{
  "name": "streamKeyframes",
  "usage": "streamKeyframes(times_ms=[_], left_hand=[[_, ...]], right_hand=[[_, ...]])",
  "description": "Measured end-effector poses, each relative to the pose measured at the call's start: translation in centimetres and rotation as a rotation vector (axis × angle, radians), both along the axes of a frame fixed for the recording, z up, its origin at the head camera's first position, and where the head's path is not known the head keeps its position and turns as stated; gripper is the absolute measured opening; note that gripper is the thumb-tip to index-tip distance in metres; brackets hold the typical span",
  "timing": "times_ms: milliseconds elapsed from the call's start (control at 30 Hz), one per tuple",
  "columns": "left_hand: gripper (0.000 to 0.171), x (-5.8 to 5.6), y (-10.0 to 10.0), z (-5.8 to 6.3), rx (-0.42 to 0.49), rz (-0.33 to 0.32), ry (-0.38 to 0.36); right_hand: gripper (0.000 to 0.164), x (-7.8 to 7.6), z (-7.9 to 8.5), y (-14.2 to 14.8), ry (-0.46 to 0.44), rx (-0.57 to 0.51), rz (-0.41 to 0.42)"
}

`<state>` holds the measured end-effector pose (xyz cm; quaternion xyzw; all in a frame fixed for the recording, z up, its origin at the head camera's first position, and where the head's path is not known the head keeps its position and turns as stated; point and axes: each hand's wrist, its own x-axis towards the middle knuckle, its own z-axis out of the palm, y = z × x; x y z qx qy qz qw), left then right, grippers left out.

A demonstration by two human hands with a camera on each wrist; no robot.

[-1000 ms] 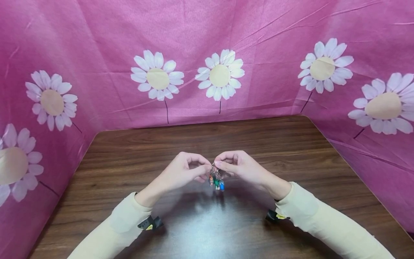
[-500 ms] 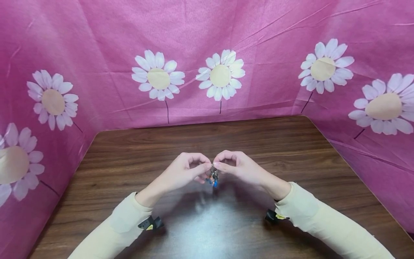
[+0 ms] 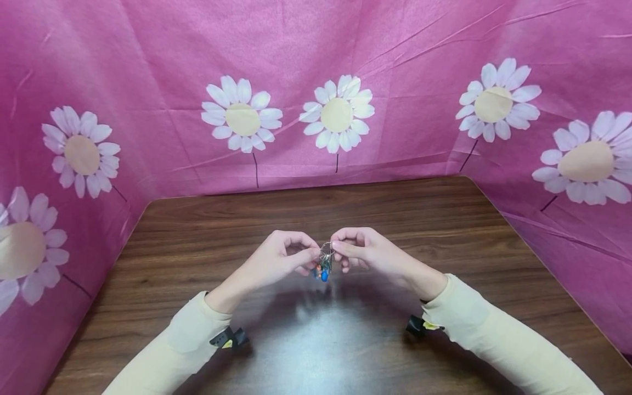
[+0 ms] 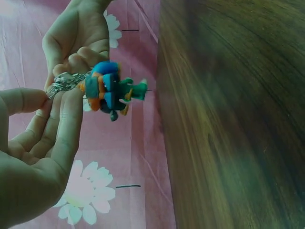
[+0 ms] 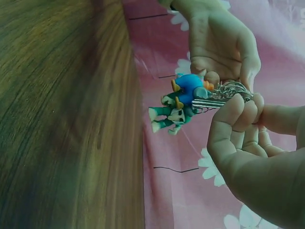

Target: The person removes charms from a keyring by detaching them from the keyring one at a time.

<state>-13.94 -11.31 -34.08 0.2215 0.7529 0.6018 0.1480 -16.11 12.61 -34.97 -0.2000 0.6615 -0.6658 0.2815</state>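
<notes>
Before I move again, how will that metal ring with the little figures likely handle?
The figures will probably swing and knock together, since they hang bunched below the metal ring. They seem light: the left hand and right hand support everything with fingertip pinches. Being thin and round, the metal ring may twist.

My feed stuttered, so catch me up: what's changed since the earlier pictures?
The left hand and right hand have parted slightly, showing more of the ring; the charms have shifted slightly left. Both hands still hold the ring.
</notes>
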Motion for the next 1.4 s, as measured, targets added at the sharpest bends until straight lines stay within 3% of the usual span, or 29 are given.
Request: streamKeyframes(times_ms=[300, 533, 900, 1200, 1400], left_hand=[[0.015, -0.12, 0.1, -0.11, 0.014, 0.009, 0.08], [0.016, -0.22, 0.04, 0.22, 0.093, 0.007, 0.033], [0.018, -0.3, -0.13, 0.05, 0.07, 0.008, -0.007], [0.017, -0.34, -0.03, -0.24, 0.032, 0.029, 0.053], [0.033, -0.15, 0.25, -0.59, 0.036, 0.042, 0.142]], right_hand=[[0.011, -0.03, 0.14, -0.05, -0.059, -0.071, 0.016], [0.011, -0.25, 0.07, -0.05, -0.06, -0.092, 0.017], [0.011, -0.43, -0.19, 0.1, -0.055, -0.093, 0.024], [0.012, -0.49, -0.1, 0.12, -0.057, -0.126, 0.018], [0.013, -0.27, 0.13, 0.04, -0.071, -0.148, 0.008]])
